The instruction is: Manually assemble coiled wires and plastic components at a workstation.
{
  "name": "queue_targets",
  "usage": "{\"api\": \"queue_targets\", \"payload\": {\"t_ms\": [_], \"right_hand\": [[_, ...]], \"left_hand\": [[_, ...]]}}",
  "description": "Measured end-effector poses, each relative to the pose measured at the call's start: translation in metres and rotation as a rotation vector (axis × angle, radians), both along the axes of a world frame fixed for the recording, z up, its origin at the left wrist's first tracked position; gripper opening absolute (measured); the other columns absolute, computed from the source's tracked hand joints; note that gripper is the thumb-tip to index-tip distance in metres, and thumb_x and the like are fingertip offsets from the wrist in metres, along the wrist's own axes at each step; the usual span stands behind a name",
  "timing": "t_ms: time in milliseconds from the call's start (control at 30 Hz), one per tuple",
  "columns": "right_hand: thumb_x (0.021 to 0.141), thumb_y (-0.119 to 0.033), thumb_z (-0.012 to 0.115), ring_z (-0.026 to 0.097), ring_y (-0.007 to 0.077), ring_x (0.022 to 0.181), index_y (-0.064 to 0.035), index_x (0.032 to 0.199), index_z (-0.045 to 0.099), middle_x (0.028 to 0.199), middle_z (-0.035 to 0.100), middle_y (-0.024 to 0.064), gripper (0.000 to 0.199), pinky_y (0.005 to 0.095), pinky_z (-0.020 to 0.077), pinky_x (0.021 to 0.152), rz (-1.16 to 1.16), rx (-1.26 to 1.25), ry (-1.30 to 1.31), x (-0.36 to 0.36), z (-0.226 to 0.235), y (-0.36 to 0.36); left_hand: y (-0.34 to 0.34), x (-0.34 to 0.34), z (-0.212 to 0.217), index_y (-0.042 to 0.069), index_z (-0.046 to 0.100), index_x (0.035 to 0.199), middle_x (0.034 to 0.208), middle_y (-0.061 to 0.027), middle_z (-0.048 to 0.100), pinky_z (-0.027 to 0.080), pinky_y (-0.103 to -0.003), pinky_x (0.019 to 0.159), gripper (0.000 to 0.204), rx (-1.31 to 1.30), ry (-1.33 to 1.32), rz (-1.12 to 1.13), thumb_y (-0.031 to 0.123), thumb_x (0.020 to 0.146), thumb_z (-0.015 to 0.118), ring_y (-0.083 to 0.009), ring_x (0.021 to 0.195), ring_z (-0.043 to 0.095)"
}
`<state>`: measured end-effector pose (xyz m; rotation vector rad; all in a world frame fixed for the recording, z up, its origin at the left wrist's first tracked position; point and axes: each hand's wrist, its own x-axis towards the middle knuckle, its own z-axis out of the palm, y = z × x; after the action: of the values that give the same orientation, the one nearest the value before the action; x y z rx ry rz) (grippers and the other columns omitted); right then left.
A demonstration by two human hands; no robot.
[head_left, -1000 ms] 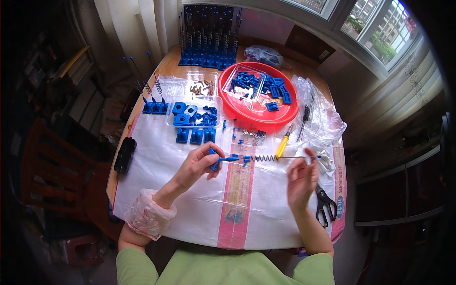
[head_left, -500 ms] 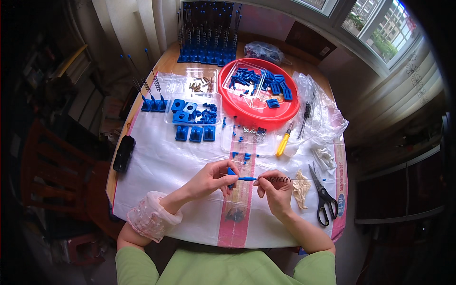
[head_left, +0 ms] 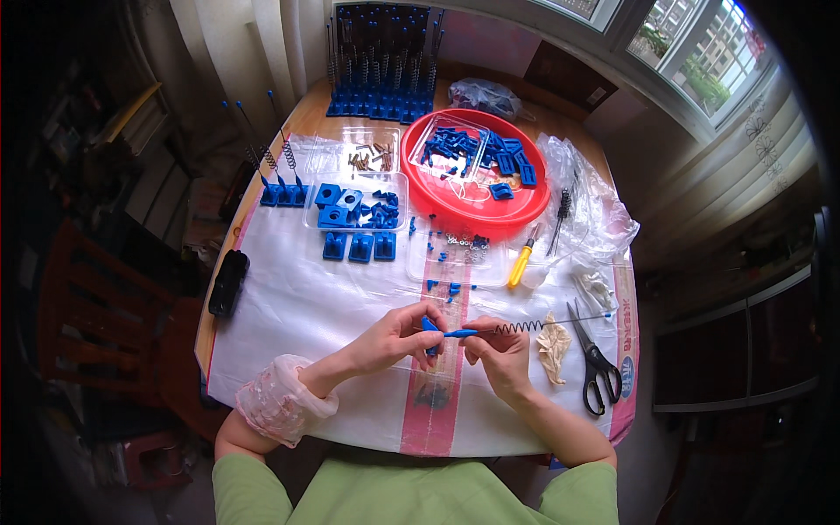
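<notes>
Near the front middle of the table, my left hand [head_left: 405, 334] pinches a blue plastic base piece [head_left: 430, 325]. A slim blue tapered sleeve [head_left: 460, 333] joins that piece on its right side. My right hand [head_left: 502, 353] is closed around the sleeve's right end, fingertips and thumb together. From there a thin wire with a dark coiled spring [head_left: 520, 328] runs right, over a crumpled cream cloth [head_left: 552, 349], and ends in a small blue tip [head_left: 608, 315]. The exact joint between base and sleeve is partly hidden by my left fingers.
Black scissors [head_left: 598, 367] lie at right, a yellow-handled screwdriver [head_left: 521, 264] beyond. Further back are a red basin [head_left: 472, 215] of blue parts, a clear tray [head_left: 401, 203], three blue blocks [head_left: 360, 247] and finished spring stands [head_left: 381, 103]. A black case [head_left: 229, 283] sits at the left edge.
Both hands still hold the same assembly. My right hand has shifted slightly left and down along the sleeve, and the wire's far end has swung up and to the right.
</notes>
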<state>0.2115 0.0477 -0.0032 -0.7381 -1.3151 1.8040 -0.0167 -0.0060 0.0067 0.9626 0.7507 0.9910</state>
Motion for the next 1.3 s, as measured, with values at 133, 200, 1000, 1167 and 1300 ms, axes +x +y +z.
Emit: {"api": "queue_targets", "payload": {"t_ms": [133,200,1000,1167,1300], "right_hand": [[0.093,0.004,0.071,0.063,0.0111,0.070,0.0046,0.106,0.073,0.088,0.072,0.0099,0.013,0.0245,0.0492,0.060,0.003,-0.027,0.044,0.001,0.000,-0.001],[0.094,0.003,0.070,0.062,0.0110,0.068,0.0044,0.105,0.073,0.087,0.072,0.0102,0.012,0.0245,0.0483,0.059,0.001,-0.021,0.022,0.003,0.001,-0.002],[0.084,0.010,0.076,0.066,0.0123,0.072,0.0037,0.094,0.074,0.085,0.072,0.0090,0.012,0.0254,0.0504,0.059,0.023,0.451,-0.130,0.007,0.012,-0.004],[0.085,0.008,0.077,0.066,0.0111,0.070,0.0010,0.101,0.074,0.082,0.072,0.0065,0.018,0.0253,0.0509,0.061,0.060,0.676,-0.233,0.004,0.011,-0.005],[0.089,0.006,0.073,0.066,0.0096,0.068,-0.0004,0.119,0.069,0.080,0.072,0.0054,0.031,0.0240,0.0516,0.061,-0.012,0.447,-0.224,0.002,0.009,-0.007]], "left_hand": [[0.000,-0.002,-0.001,0.004,0.057,0.114,0.094,-0.0053,0.066,0.060,-0.025,0.072,0.026,-0.007,0.020,-0.017,0.027,0.104,0.063,-0.0098,0.086,0.067],[0.000,-0.003,0.000,0.004,0.057,0.114,0.094,-0.0054,0.066,0.060,-0.025,0.072,0.026,-0.015,0.012,-0.018,0.027,0.104,0.063,-0.0099,0.085,0.067],[-0.004,0.003,0.016,0.010,0.076,0.106,0.107,-0.0048,0.066,0.053,-0.030,0.077,0.019,0.852,0.688,0.186,0.010,0.087,0.079,-0.0161,0.087,0.062],[-0.008,0.004,0.012,0.005,0.075,0.104,0.102,-0.0048,0.068,0.054,-0.028,0.070,0.017,0.566,0.591,0.055,0.004,0.087,0.078,-0.0140,0.080,0.065],[-0.001,-0.029,0.033,0.001,0.075,0.097,0.095,-0.0083,0.069,0.058,-0.026,0.069,0.014,0.609,0.629,0.257,0.000,0.084,0.080,-0.0157,0.085,0.070]]}}
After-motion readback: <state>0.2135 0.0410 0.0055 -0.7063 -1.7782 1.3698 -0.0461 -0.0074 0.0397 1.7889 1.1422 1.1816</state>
